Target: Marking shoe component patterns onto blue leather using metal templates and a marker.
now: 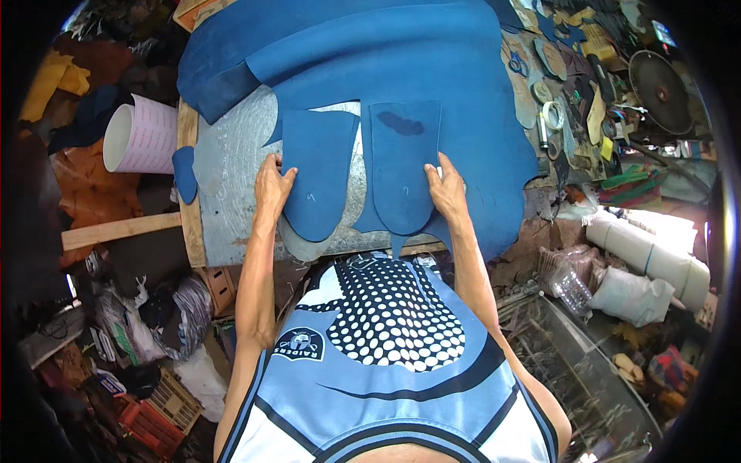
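My left hand point(272, 185) lies flat, fingers together, pressing the left edge of the left blue cut piece point(318, 174); it grips nothing; my right hand point(446, 189) rests likewise, fingers spread slightly, on the right edge of the right blue cut piece point(404, 166), pinning it without clamping. I note both pieces lie side by side on the grey work table point(231, 193), rounded ends toward me, a narrow gap between them; the right piece bears a dark stain near its far end. The large blue sheet point(370, 54) covers the far and right portions of the table and hangs over the right edge; the near table edge sits just below both hands. Open grey surface remains to the left of my left hand; a small blue scrap point(184, 174) lies at the left rim; a white roll point(139, 139) stands beyond it; tool clutter point(571, 100) crowds the right.
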{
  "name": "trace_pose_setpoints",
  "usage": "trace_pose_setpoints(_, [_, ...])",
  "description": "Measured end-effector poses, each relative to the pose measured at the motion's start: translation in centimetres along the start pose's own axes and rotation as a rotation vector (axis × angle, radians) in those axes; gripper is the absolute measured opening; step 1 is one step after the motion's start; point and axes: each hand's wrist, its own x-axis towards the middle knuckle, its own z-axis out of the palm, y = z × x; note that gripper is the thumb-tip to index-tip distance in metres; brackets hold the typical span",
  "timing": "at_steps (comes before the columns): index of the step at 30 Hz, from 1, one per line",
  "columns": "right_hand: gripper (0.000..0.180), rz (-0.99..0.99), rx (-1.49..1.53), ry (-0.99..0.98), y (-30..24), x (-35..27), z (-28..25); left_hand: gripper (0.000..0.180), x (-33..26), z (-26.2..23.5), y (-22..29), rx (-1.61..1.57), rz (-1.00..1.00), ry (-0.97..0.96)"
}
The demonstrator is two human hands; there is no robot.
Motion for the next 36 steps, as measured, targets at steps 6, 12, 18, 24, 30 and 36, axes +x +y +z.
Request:
trace_pose_setpoints(6, [0.044,-0.028,0.24,0.001,-3.3,-3.6,0.1,0.045,0.8,0.0,0.4,-0.722,-0.209,-0.197])
trace_pose_setpoints(12, [0.05,-0.118,-0.087,-0.203,-14.2,-5.4,5.3,0.056,1.5,-1.3,2.9,-1.247,-0.242,-0.553])
trace_pose_setpoints(18, [0.046,-0.252,-0.034,-0.302,-16.2,-7.4,9.2,0.047,2.8,-3.0,2.9,-1.264,-0.26,-0.634])
trace_pose_setpoints(24, [0.043,-0.156,0.145,0.152,-9.5,-7.8,6.7,0.048,3.8,-7.6,4.6,-0.656,0.392,-0.531])
trace_pose_setpoints(30, [0.077,-0.193,0.219,0.093,-5.9,-5.6,10.0,0.045,2.2,-9.1,6.3,-0.02,0.874,-0.482])
trace_pose_setpoints(36, [0.081,-0.229,0.928,0.173,-4.5,-3.7,10.4,0.037,3.3,-7.8,7.0,-0.035,1.014,-0.343])
